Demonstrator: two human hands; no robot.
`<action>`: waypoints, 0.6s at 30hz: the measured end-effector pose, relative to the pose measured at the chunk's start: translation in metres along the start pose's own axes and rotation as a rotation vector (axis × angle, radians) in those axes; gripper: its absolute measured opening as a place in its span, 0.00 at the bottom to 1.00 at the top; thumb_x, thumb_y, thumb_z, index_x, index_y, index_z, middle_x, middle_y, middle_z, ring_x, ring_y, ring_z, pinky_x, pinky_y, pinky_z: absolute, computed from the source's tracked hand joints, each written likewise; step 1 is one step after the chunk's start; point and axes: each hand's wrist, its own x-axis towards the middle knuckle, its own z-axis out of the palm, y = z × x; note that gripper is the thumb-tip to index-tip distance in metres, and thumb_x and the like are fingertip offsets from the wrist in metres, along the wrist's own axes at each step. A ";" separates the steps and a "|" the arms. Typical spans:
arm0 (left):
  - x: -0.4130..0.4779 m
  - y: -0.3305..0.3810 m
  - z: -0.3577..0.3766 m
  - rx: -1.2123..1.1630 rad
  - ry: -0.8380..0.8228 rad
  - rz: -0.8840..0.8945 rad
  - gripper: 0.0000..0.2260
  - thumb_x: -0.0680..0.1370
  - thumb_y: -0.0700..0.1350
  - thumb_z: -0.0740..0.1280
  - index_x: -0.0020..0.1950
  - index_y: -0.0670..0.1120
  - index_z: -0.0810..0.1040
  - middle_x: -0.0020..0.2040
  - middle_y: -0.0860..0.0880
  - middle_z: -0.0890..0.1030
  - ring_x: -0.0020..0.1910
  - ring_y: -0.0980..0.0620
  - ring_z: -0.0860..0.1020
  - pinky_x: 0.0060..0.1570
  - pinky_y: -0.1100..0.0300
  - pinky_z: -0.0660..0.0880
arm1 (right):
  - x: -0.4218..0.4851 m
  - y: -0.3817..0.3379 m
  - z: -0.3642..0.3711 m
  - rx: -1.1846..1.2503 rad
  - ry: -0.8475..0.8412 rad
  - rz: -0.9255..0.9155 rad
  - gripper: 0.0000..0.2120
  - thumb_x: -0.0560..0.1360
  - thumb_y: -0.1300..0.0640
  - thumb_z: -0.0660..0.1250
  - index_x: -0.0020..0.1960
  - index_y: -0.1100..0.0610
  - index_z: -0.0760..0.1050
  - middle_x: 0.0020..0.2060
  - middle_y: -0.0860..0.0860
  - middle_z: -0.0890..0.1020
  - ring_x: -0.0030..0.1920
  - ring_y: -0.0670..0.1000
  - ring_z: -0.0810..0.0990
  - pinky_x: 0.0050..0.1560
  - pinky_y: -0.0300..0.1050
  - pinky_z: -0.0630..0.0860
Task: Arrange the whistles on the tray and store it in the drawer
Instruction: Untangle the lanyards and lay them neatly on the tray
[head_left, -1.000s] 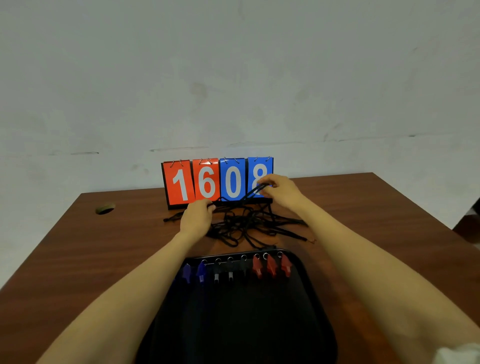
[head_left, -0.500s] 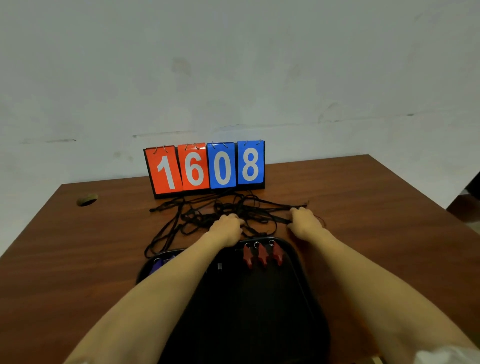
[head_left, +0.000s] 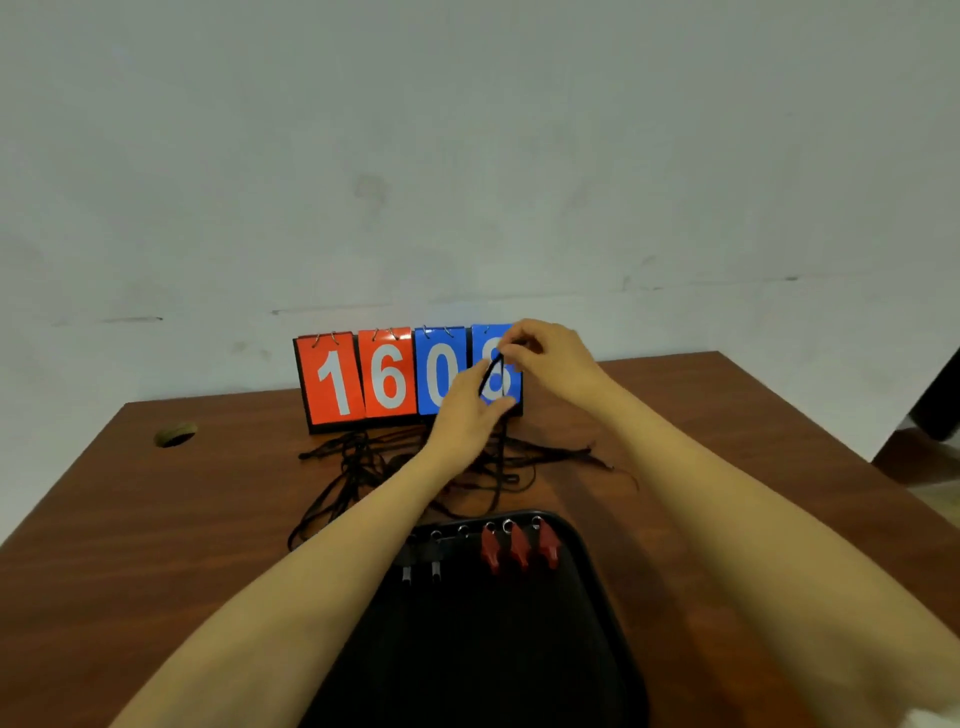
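A black tray (head_left: 587, 597) lies on the table right in front of me. Along its far edge sit three red whistles (head_left: 517, 548) and two black whistles (head_left: 421, 564); my left forearm hides the tray's left part. Their black lanyards (head_left: 363, 467) lie tangled on the table beyond the tray. My right hand (head_left: 550, 358) is raised in front of the scoreboard and pinches a black lanyard cord. My left hand (head_left: 467, 415) holds the same cord lower down, so it runs taut between the two hands.
A flip scoreboard (head_left: 384, 379) reading 1608 stands at the far edge of the brown table (head_left: 130, 545), against the white wall. A round cable hole (head_left: 175, 434) is at the far left. The floor shows past the table's right edge.
Both hands have left the tray's far rim and risen toward the scoreboard, lifting a lanyard cord off the pile. The tray and whistles stay in place.
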 end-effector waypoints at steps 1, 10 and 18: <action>0.004 0.017 -0.004 -0.092 0.006 0.008 0.22 0.79 0.46 0.63 0.73 0.46 0.64 0.58 0.41 0.75 0.47 0.46 0.76 0.47 0.59 0.74 | 0.004 -0.012 -0.003 0.000 -0.010 -0.035 0.07 0.78 0.59 0.63 0.51 0.60 0.78 0.42 0.51 0.82 0.40 0.44 0.79 0.43 0.33 0.74; 0.015 -0.023 -0.041 0.043 -0.021 -0.180 0.06 0.80 0.40 0.60 0.47 0.40 0.74 0.37 0.46 0.76 0.31 0.54 0.74 0.35 0.63 0.71 | 0.022 -0.054 -0.043 0.388 0.448 -0.055 0.08 0.79 0.63 0.60 0.49 0.56 0.77 0.41 0.50 0.82 0.43 0.48 0.81 0.52 0.39 0.78; 0.011 -0.003 -0.062 -0.434 0.188 -0.127 0.09 0.81 0.41 0.60 0.55 0.39 0.77 0.40 0.48 0.80 0.34 0.54 0.76 0.38 0.66 0.78 | 0.006 -0.037 -0.036 0.102 0.325 0.167 0.13 0.79 0.65 0.54 0.54 0.58 0.76 0.37 0.52 0.78 0.30 0.47 0.75 0.36 0.43 0.76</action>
